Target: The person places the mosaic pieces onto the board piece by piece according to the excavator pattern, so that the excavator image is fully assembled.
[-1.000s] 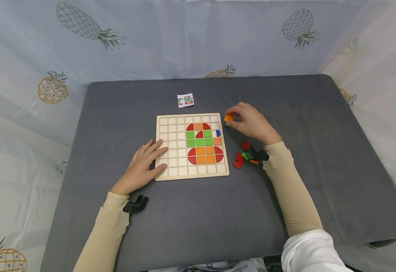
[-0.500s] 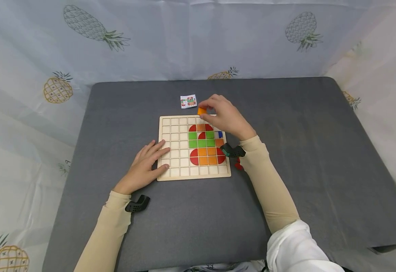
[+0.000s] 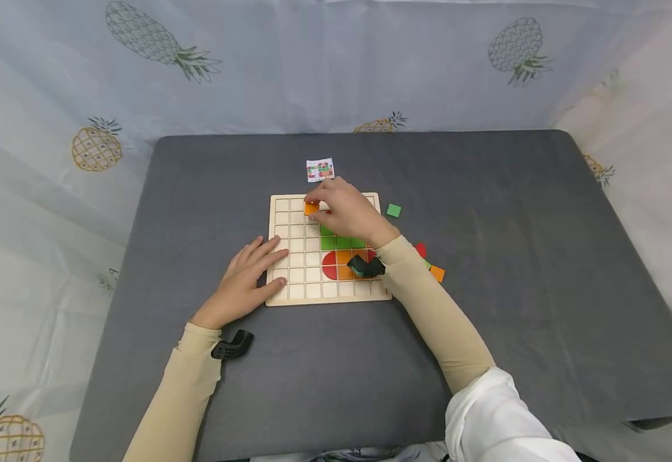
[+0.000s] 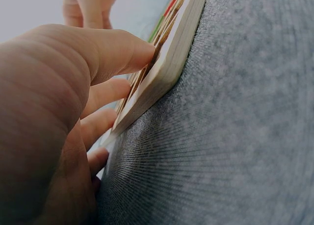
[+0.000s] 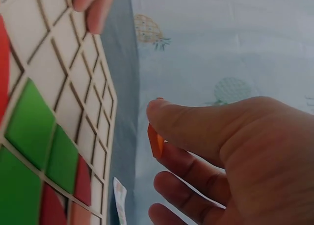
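A wooden grid board (image 3: 296, 276) lies on the table, with red, orange and green tiles set in part of its squares. My left hand (image 3: 242, 281) rests on the board's left edge, fingers spread and fairly straight; the left wrist view shows the thumb (image 4: 125, 51) on the rim. Above the board's upper rows, my right hand (image 3: 350, 210) pinches an orange tile (image 3: 311, 208) between thumb and fingers. In the right wrist view that orange tile (image 5: 156, 140) stands on edge, clear of the grid. My right hand and forearm hide several placed tiles.
Behind the board lies a small pattern card (image 3: 320, 170). A loose green tile (image 3: 394, 210) sits off the board's right edge. Nearer, an orange tile (image 3: 437, 273) and a red tile (image 3: 420, 249) lie partly behind the right sleeve. A pineapple-print curtain hangs beyond the grey table.
My right hand has carried the orange tile leftward from beside the board's right edge to over its upper rows. The left hand stays in place on the board.
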Motion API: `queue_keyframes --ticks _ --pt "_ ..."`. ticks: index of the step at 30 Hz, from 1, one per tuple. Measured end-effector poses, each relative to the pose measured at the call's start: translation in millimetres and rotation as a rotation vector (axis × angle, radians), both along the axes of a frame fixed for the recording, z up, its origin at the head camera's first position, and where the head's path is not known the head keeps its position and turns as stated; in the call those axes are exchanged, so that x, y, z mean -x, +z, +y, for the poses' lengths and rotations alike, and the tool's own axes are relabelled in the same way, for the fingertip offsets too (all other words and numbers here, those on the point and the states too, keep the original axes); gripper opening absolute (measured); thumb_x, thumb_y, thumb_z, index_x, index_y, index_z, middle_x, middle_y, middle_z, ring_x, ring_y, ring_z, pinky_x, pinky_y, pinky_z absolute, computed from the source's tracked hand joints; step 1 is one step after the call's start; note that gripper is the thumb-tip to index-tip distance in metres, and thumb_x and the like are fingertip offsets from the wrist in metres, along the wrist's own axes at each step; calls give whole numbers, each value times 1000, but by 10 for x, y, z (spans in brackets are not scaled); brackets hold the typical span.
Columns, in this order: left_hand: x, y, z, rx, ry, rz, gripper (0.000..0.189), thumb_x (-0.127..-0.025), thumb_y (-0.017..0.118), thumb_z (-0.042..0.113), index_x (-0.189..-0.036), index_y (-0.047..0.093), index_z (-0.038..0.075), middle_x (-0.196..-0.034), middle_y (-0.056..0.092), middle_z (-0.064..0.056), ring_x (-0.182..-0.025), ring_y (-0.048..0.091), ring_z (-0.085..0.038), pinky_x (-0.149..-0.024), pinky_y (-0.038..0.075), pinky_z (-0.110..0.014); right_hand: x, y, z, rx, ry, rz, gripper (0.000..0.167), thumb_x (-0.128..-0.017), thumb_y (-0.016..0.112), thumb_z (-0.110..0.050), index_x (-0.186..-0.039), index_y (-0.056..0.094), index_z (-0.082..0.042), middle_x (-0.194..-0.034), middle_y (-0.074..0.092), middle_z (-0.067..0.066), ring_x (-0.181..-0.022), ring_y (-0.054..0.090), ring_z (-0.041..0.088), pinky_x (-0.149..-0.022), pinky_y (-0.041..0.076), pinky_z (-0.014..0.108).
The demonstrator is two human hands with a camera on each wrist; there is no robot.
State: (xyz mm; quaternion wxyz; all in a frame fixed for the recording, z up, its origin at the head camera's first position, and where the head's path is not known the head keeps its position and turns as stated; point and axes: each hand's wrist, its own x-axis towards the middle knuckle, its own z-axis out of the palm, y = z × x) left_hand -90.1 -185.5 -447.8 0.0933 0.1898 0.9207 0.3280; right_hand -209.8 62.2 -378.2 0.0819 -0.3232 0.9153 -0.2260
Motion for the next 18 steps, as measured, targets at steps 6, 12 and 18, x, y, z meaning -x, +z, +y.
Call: queue_keyframes --ticks 6,12,18 --pt "1 -6 -13 0 2 3 58 -100 64 34 -154 46 21 -170 24 -3 -159 9 -34 -125 6 -62 -21 -136 -100 -96 46 35 31 -96 71 -25 -125 72 -13 -118 68 5 -106 53 25 -96 45 40" --pt "-5 -10 -13 -3 3 2 58 -100 63 33 -154 46 21 -170 24 -4 -159 10 -34 -125 6 -62 -22 -233 -124 -155 80 50 30 -95 71 -27 -123 74 -15 -122 69 4 -106 54 25 -95 45 39" --pt "-10 -3 -12 -10 6 4 58 -100 63 33 -154 46 21 -170 24 -4 -159 10 -34 -125 6 -62 -35 -236 -125 -176 89 30 30 -95 71 -26 -123 73 -15 -123 69 5 -108 54 25 -96 46 38"
